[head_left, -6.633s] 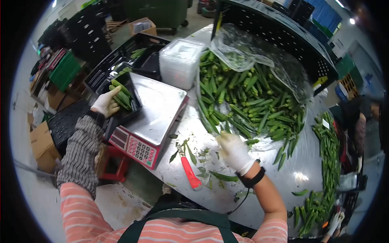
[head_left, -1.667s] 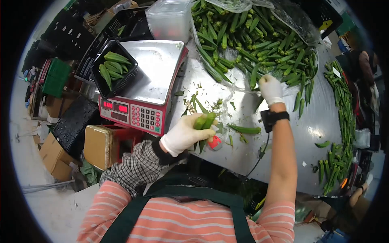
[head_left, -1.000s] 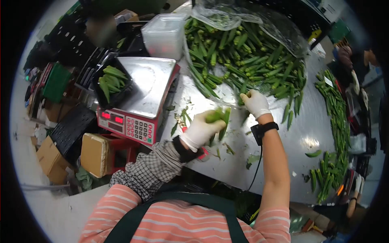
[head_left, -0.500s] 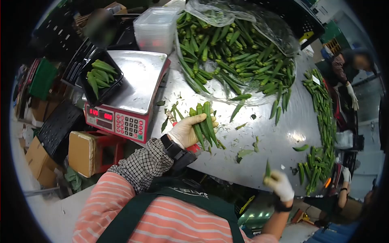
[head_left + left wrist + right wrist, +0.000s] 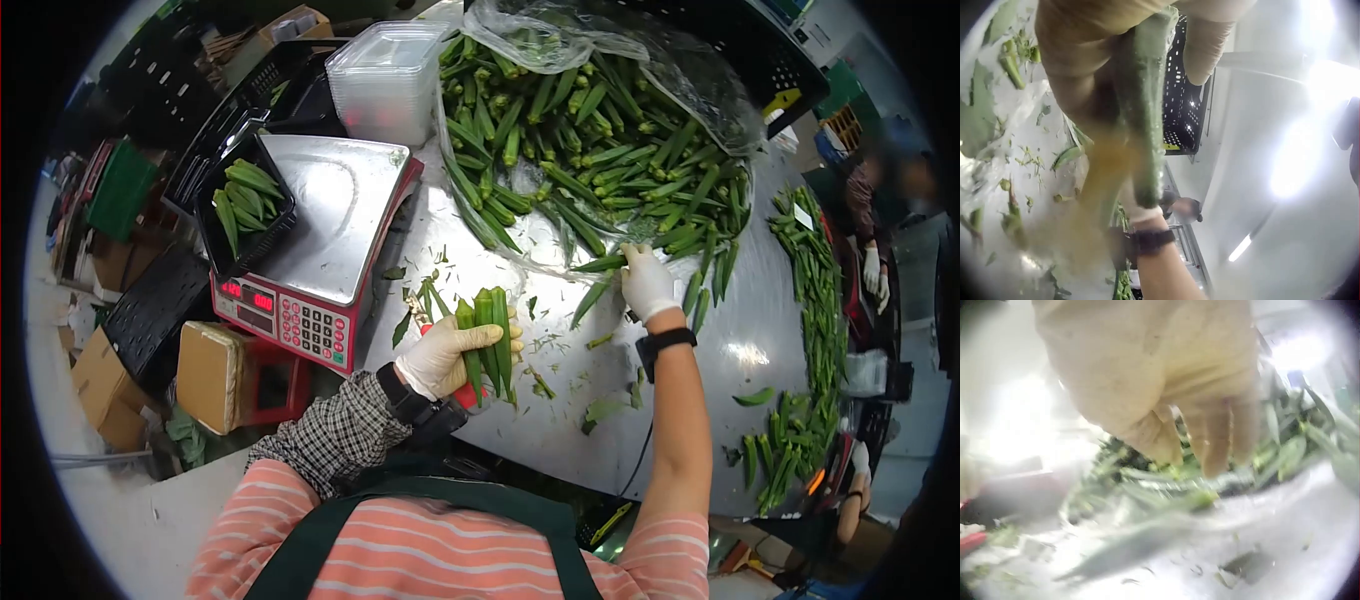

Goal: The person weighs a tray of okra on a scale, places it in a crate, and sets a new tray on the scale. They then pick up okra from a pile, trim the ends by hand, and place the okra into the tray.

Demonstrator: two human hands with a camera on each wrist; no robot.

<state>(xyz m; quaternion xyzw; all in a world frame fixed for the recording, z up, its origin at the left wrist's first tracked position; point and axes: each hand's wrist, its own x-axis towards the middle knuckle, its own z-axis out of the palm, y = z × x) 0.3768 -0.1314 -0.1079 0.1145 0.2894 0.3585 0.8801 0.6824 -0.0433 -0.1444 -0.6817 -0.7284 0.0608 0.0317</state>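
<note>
While left hand [image 5: 438, 360] grips: okra [image 5: 486, 308], fingers curled round them.
Right hand [image 5: 648, 284]: near edge of pile [image 5: 600, 165]; cannot tell whether fingers pinch.
Scale [image 5: 335, 205]: left.

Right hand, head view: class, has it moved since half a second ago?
Yes: the right hand has moved forward, from the near edge of the metal table up to the okra heap.

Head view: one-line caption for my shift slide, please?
Left grip holding several okra pods, right grip at the near edge of the okra heap, red scale at left.
</note>
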